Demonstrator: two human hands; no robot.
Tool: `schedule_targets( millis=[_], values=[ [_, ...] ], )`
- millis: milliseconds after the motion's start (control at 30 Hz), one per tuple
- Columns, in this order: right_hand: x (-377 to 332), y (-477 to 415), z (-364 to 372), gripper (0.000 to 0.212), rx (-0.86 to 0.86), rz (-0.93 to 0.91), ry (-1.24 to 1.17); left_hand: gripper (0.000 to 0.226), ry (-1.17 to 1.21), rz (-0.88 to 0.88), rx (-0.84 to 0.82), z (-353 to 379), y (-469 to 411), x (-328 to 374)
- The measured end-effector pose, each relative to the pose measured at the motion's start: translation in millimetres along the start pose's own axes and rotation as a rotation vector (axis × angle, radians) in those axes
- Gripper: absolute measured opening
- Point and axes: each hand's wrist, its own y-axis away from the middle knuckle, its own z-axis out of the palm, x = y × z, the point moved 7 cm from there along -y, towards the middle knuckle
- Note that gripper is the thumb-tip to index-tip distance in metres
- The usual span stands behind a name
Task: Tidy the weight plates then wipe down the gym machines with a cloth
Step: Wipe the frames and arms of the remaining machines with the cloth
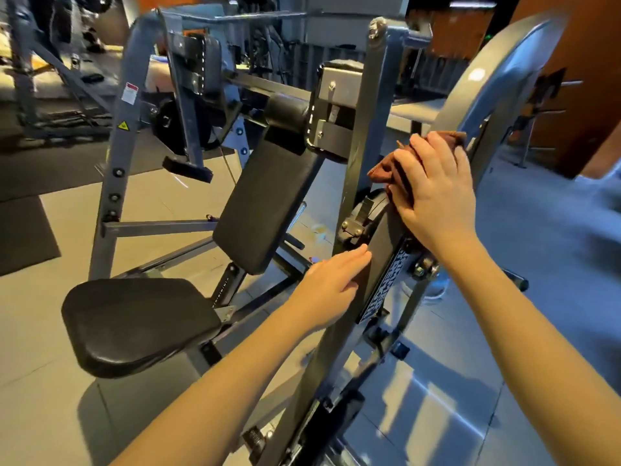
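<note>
A grey-framed gym machine (361, 169) fills the view, with a black seat (134, 322) and a tilted black back pad (268, 203). My right hand (437, 193) lies flat with spread fingers on a reddish-brown cloth (386, 169), pressing it against the upper end of a black pad (383, 257) on the machine's right arm. My left hand (332, 284) rests with straight fingers on the left edge of that same pad, lower down. A black weight plate (168, 122) hangs on the machine's far side.
A curved grey frame member (497, 82) rises to the right of my right hand. Other gym frames (30, 62) stand at the back left over dark floor mats (23, 233). An orange-brown wall panel (578, 95) is at the far right. The floor is tiled.
</note>
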Motion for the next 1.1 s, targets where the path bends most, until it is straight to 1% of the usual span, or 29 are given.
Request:
schedule_targets(
  millis=[133, 200, 333, 400, 567, 633, 700, 800, 900, 1000, 1100],
  values=[
    [1.1, -4.4, 0.9, 0.049, 0.079, 0.173, -0.07, 0.061, 0.007, 0.004, -0.018, -0.4, -0.3, -1.5],
    [-4.9, 5.3, 4.6, 0.049, 0.082, 0.219, -0.098, 0.063, 0.014, 0.005, -0.032, 0.9, 0.2, -1.1],
    [-11.5, 22.8, 8.0, 0.051, -0.007, 0.142, -0.092, 0.064, 0.015, 0.001, -0.036, 0.4, 2.7, 3.5],
    [-11.0, 22.4, 6.4, 0.051, -0.04, 0.135, -0.094, 0.065, 0.03, -0.018, -0.038, 0.1, 5.4, 5.8],
    [-7.8, 15.4, -0.8, 0.051, -0.111, 0.061, -0.01, 0.065, 0.006, 0.003, -0.047, 0.4, 9.1, 10.1],
    [2.2, 2.6, -6.1, 0.05, -0.096, 0.095, 0.01, 0.065, -0.018, 0.022, -0.052, -0.3, 7.8, 7.9],
    [8.5, -8.1, -10.0, 0.051, -0.044, 0.185, -0.014, 0.066, -0.02, 0.044, -0.049, -0.5, 6.3, 5.9],
    [-4.0, 1.0, -6.6, 0.052, 0.033, 0.287, -0.088, 0.067, -0.011, 0.086, -0.059, 1.5, 2.9, 0.8],
    [-21.2, 22.9, 7.0, 0.054, -0.033, 0.246, -0.048, 0.065, 0.016, 0.159, -0.072, 0.3, -1.9, -6.8],
    [-14.5, 16.3, 5.0, 0.054, -0.071, 0.228, 0.028, 0.061, 0.051, 0.265, -0.072, -7.8, -9.7, -13.6],
    [-1.2, -4.5, -4.6, 0.053, 0.016, 0.336, 0.062, 0.06, 0.099, 0.375, -0.072, -19.0, -27.9, -17.5]
  ],
)
